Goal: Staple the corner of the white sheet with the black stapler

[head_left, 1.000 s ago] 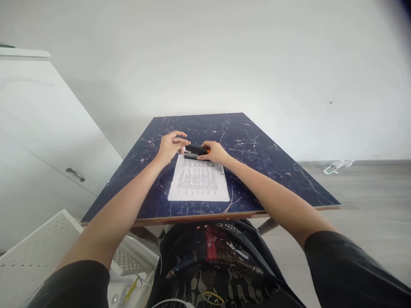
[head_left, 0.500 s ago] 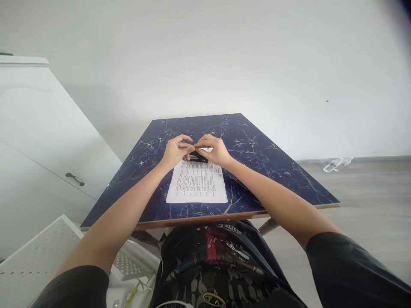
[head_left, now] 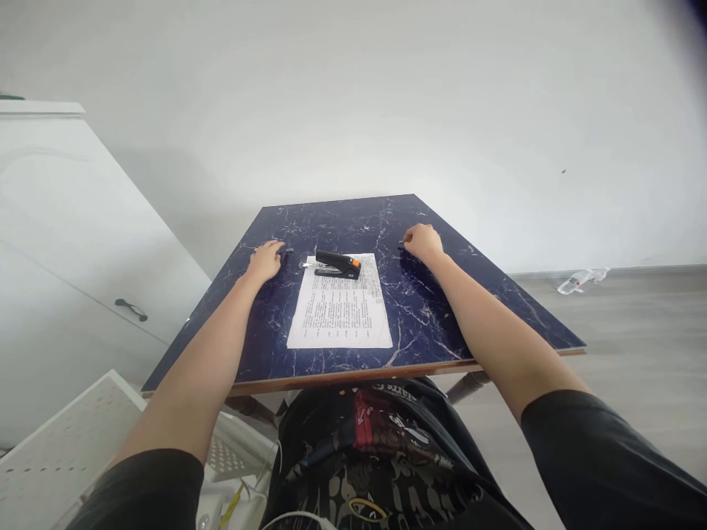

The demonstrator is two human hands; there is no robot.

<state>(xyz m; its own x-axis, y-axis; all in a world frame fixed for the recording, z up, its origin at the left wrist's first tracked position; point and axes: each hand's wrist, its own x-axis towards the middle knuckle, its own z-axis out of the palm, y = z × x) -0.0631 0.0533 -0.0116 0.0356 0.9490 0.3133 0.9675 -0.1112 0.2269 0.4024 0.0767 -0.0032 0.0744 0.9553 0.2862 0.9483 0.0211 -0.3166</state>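
Note:
A black stapler [head_left: 337, 264] with an orange tip lies across the top edge of a printed white sheet [head_left: 339, 308] on the dark blue marbled table [head_left: 453, 294]. My left hand [head_left: 266, 259] rests palm down on the table to the left of the stapler, fingers lying loosely forward, holding nothing I can see. To the right of the sheet my right hand [head_left: 423, 241] rests on the table with fingers curled under; a small dark speck shows at its fingertips. Neither hand touches the stapler or the sheet.
A white cabinet [head_left: 66, 243] with a dark handle stands at the left, with a white perforated panel [head_left: 60, 449] below it. A black printed bag [head_left: 381, 456] sits at my lap under the table's near edge. A crumpled plastic bottle [head_left: 581, 280] lies on the floor at right.
Both hands have let go of the stapler and moved apart, left hand to the left and right hand to the right. The stapler now lies uncovered on the sheet's top edge.

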